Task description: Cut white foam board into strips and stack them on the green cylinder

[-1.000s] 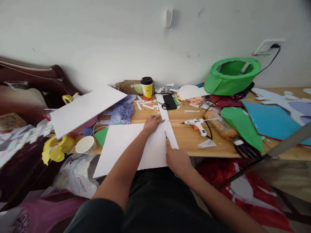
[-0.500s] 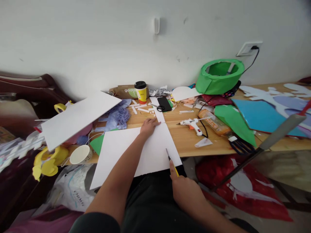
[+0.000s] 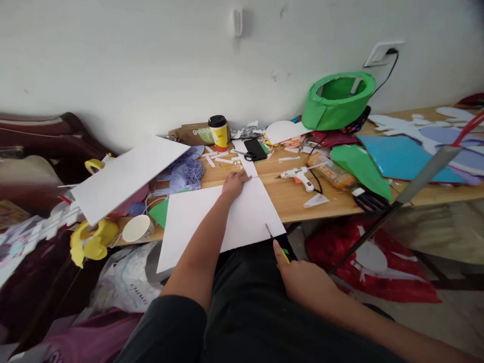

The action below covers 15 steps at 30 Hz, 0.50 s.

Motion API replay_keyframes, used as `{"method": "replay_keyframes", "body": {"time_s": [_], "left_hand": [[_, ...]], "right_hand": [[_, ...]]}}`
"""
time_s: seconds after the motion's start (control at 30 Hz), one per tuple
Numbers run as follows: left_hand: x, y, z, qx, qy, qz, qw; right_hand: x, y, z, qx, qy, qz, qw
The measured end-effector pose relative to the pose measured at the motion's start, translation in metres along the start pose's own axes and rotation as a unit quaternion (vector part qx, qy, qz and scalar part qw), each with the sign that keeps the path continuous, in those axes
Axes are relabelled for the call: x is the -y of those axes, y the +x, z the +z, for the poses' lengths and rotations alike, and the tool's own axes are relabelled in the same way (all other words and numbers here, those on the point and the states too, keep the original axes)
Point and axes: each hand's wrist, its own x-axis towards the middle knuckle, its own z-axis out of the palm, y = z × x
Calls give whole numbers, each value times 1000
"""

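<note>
A white sheet of foam board (image 3: 196, 214) lies over the table's front edge and reaches toward my lap. My left hand (image 3: 234, 184) rests on its far part, fingers laid on the board and thumb out to the right. My right hand (image 3: 302, 277) is closed around a yellow craft knife (image 3: 284, 256), index finger stretched along it. The blade points away from me over the board's near right corner; whether its tip touches the board I cannot tell. Beyond the left hand, black-handled scissors (image 3: 248, 156) lie on a white strip beside a black phone (image 3: 255, 149).
A white glue gun (image 3: 300, 175) with a cord lies right of the board. Behind stands a lidded yellow cup (image 3: 218, 133). A green ring-shaped piece (image 3: 338, 108) is at the back right. Left are another white board (image 3: 128, 176) and a paper cup (image 3: 138, 229). A metal bar (image 3: 427, 166) slants across the right.
The view has tilted and shifted slightly. My right hand has drawn the knife back toward the board's near edge. The left hand keeps its place on the board.
</note>
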Motion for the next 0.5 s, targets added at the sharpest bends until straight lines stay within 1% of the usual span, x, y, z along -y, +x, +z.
{"method": "replay_keyframes", "body": {"time_s": [0.23, 0.37, 0.5], "left_hand": [[2, 2, 3, -1, -7, 1, 1000], [2, 2, 4, -3, -4, 1, 1000], [2, 1, 3, -4, 4, 4, 1000]], "right_hand": [[-7, -12, -2, -5, -27, -32, 999], [-11, -11, -1, -10, -28, -38, 999], [-18, -11, -3, -21, -30, -65, 997]]}}
